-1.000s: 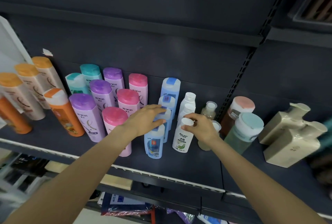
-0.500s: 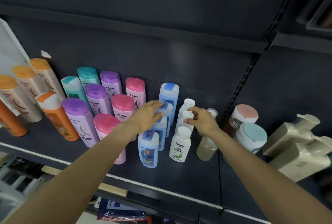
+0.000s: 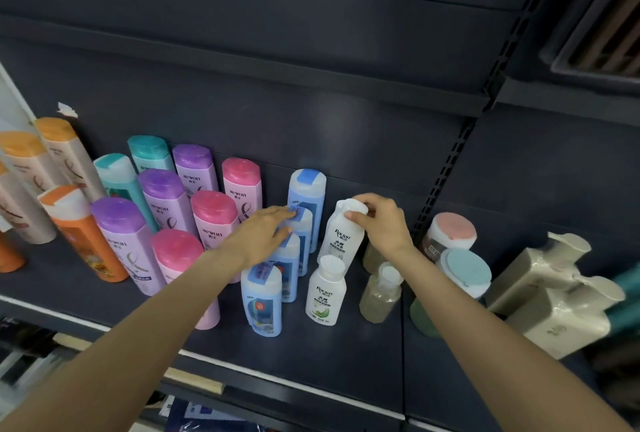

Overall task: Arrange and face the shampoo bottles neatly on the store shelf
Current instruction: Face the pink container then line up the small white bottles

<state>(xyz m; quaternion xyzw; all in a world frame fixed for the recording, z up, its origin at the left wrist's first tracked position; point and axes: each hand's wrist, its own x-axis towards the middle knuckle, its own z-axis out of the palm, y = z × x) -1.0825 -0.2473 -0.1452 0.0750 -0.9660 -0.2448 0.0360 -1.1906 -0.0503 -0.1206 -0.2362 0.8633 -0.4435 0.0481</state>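
Note:
On the dark shelf (image 3: pixel 311 359) a column of blue bottles runs front to back; the front one (image 3: pixel 262 303) stands near the edge and the rear one (image 3: pixel 307 196) by the back wall. My left hand (image 3: pixel 264 234) lies flat with fingers spread on the caps of the middle blue bottles. To their right stand white bottles: a front one (image 3: pixel 325 293) and, behind it, a tilted one (image 3: pixel 341 234) whose cap my right hand (image 3: pixel 381 223) pinches. Pink (image 3: pixel 213 220), purple (image 3: pixel 119 241) and teal (image 3: pixel 116 178) bottles stand in rows on the left.
Orange bottles (image 3: pixel 78 227) and beige ones with orange caps (image 3: pixel 20 168) fill the far left. Two small clear bottles (image 3: pixel 379 296), a pink-lidded jar (image 3: pixel 448 234), a teal-lidded jar (image 3: pixel 464 272) and cream pump bottles (image 3: pixel 550 303) stand on the right. A shelf upright (image 3: pixel 446 168) divides the bays.
My right hand moved back from the front white bottle's cap to a white bottle behind it, which now tilts. My left hand stays on the blue bottles.

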